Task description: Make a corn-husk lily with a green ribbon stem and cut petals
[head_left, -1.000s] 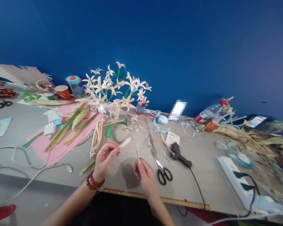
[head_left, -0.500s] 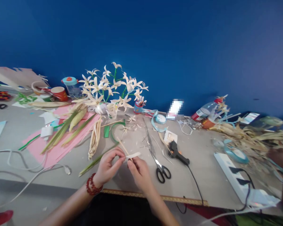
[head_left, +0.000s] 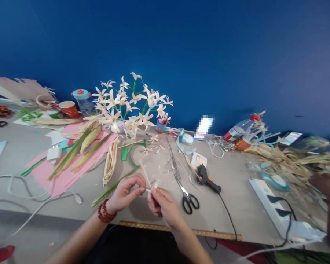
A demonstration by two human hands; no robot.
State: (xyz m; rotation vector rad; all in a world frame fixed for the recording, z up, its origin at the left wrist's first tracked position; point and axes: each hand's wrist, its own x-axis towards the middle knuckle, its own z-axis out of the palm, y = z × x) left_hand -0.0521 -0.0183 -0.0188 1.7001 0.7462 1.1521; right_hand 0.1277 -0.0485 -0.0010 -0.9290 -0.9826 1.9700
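Observation:
Over the near edge of the table, my right hand (head_left: 165,207) pinches a thin wooden stick (head_left: 145,173), which slants up and away to the left. A pale strip of husk (head_left: 147,190) runs across between my two hands, partly hidden by the fingers. Its left end is pinched between thumb and forefinger of my left hand (head_left: 128,194), with a red bead bracelet on that wrist. To the right lie black-handled scissors (head_left: 190,202) and a black glue gun (head_left: 208,179). White husk flowers (head_left: 136,98) on green stems stand in a clear cup (head_left: 130,133) behind.
Pink paper (head_left: 62,179) with green husks lies at left, near a white cable (head_left: 27,220). A power strip (head_left: 277,211), a blue ribbon roll (head_left: 275,180) and dry husks (head_left: 286,157) are at right, where another person's hand (head_left: 324,185) reaches in. A wooden ruler (head_left: 209,234) lines the front edge.
Both hands have shifted slightly downward; the right hand has turned more over the stick. The pale strip's free end, earlier pointing right, is now mostly hidden by the right fingers.

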